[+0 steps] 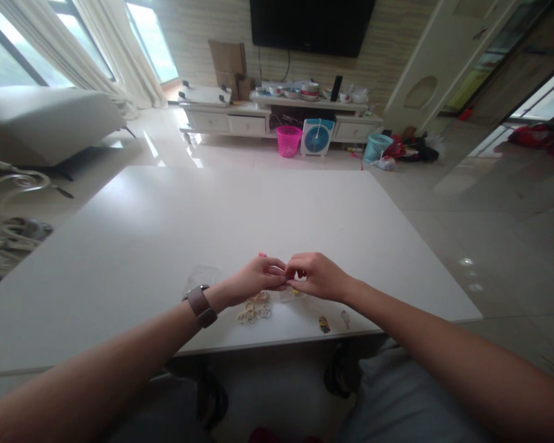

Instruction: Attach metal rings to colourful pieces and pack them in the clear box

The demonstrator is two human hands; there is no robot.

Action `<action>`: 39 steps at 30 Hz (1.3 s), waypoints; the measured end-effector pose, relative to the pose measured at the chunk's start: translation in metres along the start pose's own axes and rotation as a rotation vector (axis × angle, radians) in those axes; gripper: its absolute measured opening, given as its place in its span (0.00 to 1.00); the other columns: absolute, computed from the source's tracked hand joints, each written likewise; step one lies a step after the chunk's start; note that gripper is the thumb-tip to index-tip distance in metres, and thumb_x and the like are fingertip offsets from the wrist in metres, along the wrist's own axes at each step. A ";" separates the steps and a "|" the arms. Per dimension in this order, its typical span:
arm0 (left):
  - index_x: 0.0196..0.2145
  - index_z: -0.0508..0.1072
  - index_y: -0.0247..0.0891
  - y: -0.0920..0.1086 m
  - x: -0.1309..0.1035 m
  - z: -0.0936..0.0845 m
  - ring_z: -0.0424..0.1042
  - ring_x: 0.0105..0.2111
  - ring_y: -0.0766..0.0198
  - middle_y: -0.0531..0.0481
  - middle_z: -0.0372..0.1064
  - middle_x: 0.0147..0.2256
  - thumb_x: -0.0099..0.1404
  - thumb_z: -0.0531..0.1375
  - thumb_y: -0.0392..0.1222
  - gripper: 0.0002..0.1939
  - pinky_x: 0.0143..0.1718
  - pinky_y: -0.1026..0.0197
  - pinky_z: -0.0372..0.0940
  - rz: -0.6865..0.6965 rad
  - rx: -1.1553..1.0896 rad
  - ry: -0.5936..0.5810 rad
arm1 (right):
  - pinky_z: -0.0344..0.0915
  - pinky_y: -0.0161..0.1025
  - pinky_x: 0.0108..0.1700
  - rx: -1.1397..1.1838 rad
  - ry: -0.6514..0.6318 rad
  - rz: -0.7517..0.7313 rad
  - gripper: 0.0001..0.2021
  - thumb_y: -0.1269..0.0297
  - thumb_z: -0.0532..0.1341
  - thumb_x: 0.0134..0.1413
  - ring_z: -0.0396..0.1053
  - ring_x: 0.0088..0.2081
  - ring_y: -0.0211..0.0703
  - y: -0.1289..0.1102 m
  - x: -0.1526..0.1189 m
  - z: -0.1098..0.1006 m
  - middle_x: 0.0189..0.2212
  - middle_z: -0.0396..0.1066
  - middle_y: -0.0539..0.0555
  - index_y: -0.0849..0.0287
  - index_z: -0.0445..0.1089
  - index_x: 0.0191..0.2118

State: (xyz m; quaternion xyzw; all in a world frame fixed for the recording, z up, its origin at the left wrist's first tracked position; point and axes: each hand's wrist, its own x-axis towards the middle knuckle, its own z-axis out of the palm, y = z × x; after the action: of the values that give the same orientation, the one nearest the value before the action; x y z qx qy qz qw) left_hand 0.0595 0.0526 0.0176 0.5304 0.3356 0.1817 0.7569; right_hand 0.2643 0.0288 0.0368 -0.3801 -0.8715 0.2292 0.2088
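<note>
A small piece (287,278), with a hint of blue and red, sits where the fingertips meet, above the near edge of the white table; it is too small and covered to name more closely. The left hand (261,275) pinches it between thumb and fingers, brought nearly together. The right hand (322,277) meets it from the other side, thumb and forefinger curled into a loop with tips closed at the piece.

It is probably very light, easily dropped or flicked away; whether it is stiff or soft I cannot tell. A fingertip pinch at its edges seems the best hold, with little force.

Just under the hands lies a small clear container (286,298), with something yellow (297,292) by it. Beside the left wrist are pale rings (253,312), likely light and best lifted singly by the rim. Beyond the watch (203,307) is a clear plastic box (204,274), likely thin and slick. Nearer the right forearm lies a flat Minion figure (324,324) on the table (277,209).
</note>
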 end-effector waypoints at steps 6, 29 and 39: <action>0.38 0.78 0.31 0.001 0.004 0.009 0.74 0.42 0.63 0.44 0.76 0.39 0.57 0.69 0.43 0.14 0.52 0.58 0.67 -0.038 -0.168 0.058 | 0.58 0.32 0.33 -0.006 0.061 0.066 0.01 0.72 0.64 0.52 0.66 0.29 0.36 -0.004 0.005 -0.005 0.28 0.71 0.51 0.61 0.72 0.31; 0.39 0.78 0.37 0.001 0.011 -0.063 0.71 0.34 0.61 0.46 0.71 0.38 0.55 0.63 0.40 0.13 0.37 0.58 0.67 0.199 0.951 0.460 | 0.53 0.34 0.28 -0.241 -0.316 0.145 0.05 0.74 0.63 0.42 0.64 0.26 0.35 0.015 -0.005 0.003 0.27 0.73 0.52 0.60 0.75 0.23; 0.42 0.78 0.37 -0.021 0.028 -0.061 0.70 0.41 0.58 0.43 0.69 0.43 0.57 0.57 0.34 0.16 0.46 0.57 0.66 0.258 1.094 0.369 | 0.52 0.35 0.28 -0.362 -0.386 0.227 0.04 0.67 0.64 0.47 0.68 0.29 0.40 0.015 0.001 0.011 0.28 0.75 0.54 0.59 0.76 0.26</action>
State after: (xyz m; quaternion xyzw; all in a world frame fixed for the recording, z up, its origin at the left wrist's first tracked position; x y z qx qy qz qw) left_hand 0.0347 0.1040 -0.0239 0.8399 0.4394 0.1622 0.2742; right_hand 0.2662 0.0356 0.0201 -0.4556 -0.8737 0.1597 -0.0591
